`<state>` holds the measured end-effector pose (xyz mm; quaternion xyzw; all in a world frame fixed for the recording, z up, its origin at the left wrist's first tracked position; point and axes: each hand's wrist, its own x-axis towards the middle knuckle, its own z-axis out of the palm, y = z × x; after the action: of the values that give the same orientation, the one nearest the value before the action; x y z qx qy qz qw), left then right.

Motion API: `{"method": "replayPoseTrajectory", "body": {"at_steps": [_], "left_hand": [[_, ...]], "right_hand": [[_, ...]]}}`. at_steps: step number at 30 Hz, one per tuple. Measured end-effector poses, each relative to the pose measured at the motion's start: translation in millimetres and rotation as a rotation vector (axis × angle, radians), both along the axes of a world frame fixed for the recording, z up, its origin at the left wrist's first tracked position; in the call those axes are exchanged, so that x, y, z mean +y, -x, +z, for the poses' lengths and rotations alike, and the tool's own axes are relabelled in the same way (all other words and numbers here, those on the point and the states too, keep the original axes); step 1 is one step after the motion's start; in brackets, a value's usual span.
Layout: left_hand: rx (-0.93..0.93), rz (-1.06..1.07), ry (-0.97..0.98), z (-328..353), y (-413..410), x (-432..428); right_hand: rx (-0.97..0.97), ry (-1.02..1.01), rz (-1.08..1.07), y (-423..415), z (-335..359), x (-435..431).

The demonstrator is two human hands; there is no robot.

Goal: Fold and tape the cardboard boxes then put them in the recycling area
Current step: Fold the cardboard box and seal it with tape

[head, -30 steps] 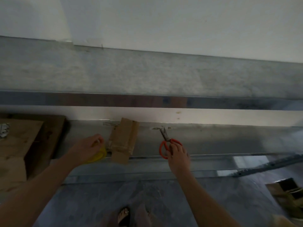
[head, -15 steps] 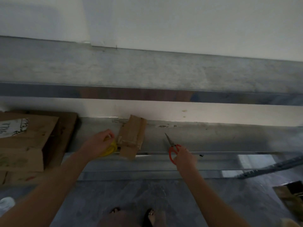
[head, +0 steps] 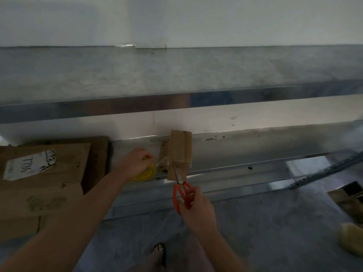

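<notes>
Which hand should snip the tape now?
Right. The right hand grips the scissors, and their blades point at the tape stretched to the cardboard. The left hand is busy holding the yellow roll.

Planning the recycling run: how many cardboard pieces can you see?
4: folded piece on the shelf; labelled box, left; darker sheet behind it; open box on the floor, far right. The left stack may hide more.
</notes>
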<state>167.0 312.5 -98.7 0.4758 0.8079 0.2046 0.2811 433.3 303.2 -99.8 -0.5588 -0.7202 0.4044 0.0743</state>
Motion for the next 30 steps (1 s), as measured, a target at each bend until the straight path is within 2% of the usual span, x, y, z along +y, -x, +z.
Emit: {"method": "replayPoseTrajectory", "body": {"at_steps": [2, 6, 8, 13, 24, 30], "left_hand": [[-0.013, -0.037, -0.022, 0.1, 3.5, 1.2], [-0.026, -0.119, -0.071, 0.0, 9.2, 3.9], [-0.026, -0.145, -0.068, -0.4, 12.1, 5.5], [-0.022, -0.174, -0.093, -3.1, 15.4, 7.6], [-0.019, -0.203, -0.103, -1.4, 17.9, 10.3], [0.009, -0.202, -0.111, 0.5, 18.1, 11.6]], "right_hand": [[0.078, 0.142, -0.051, 11.3, -6.7, -10.0], [0.386, 0.481, -0.194, 28.3, -16.2, -18.6], [0.437, 0.57, -0.227, 32.9, -17.0, -18.3], [0.341, 0.642, -0.218, 39.4, -17.8, -18.1], [0.459, 0.724, -0.28, 54.8, -12.4, -12.4], [0.374, 0.752, -0.236, 44.3, -20.9, -19.4]]}}
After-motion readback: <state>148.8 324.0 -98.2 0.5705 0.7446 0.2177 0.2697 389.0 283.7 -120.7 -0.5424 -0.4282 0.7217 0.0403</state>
